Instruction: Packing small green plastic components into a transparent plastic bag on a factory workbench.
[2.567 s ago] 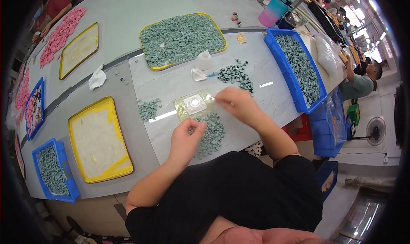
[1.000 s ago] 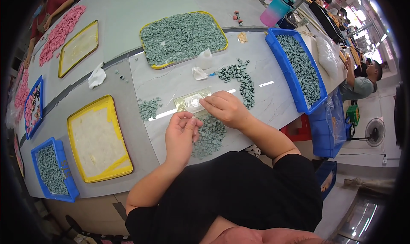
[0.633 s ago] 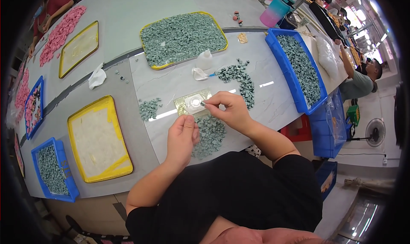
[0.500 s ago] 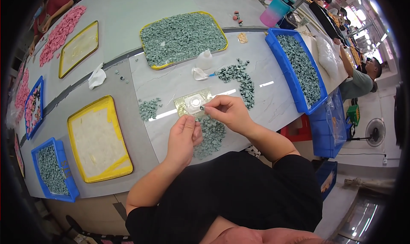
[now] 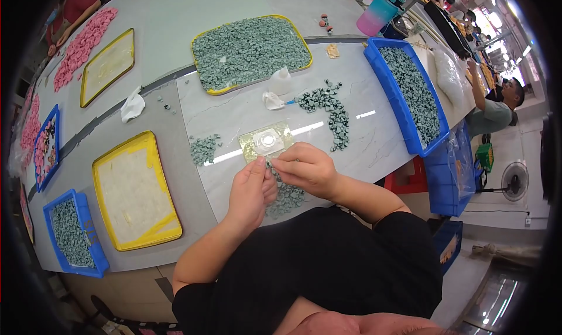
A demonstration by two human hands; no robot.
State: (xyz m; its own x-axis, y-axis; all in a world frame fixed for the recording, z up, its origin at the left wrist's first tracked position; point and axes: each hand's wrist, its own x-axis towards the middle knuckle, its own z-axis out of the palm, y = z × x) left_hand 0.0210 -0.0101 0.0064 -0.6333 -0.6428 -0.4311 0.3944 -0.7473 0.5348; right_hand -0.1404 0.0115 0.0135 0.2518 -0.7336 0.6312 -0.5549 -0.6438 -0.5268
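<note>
My left hand (image 5: 250, 190) and my right hand (image 5: 304, 168) meet just in front of me, fingertips pinched together on a small grey-green piece that I can barely see. Right beyond them lies a gold square card with a clear round dish (image 5: 267, 141) on it. A heap of grey-green pieces (image 5: 287, 195) sits under and beside my hands. A curved row of darker grey-green pieces (image 5: 335, 112) lies to the right on the pale table (image 5: 228, 115).
A yellow tray of grey-green pieces (image 5: 250, 49) stands beyond, a blue bin of them (image 5: 410, 95) at right, a yellow tray with white lining (image 5: 136, 190) and a blue bin (image 5: 71, 232) at left. A small pile (image 5: 204, 149), white cloths, pink pieces and other people sit farther off.
My right hand has come back from the far side of the gold card toward me. Both hands have closed together over the heap.
</note>
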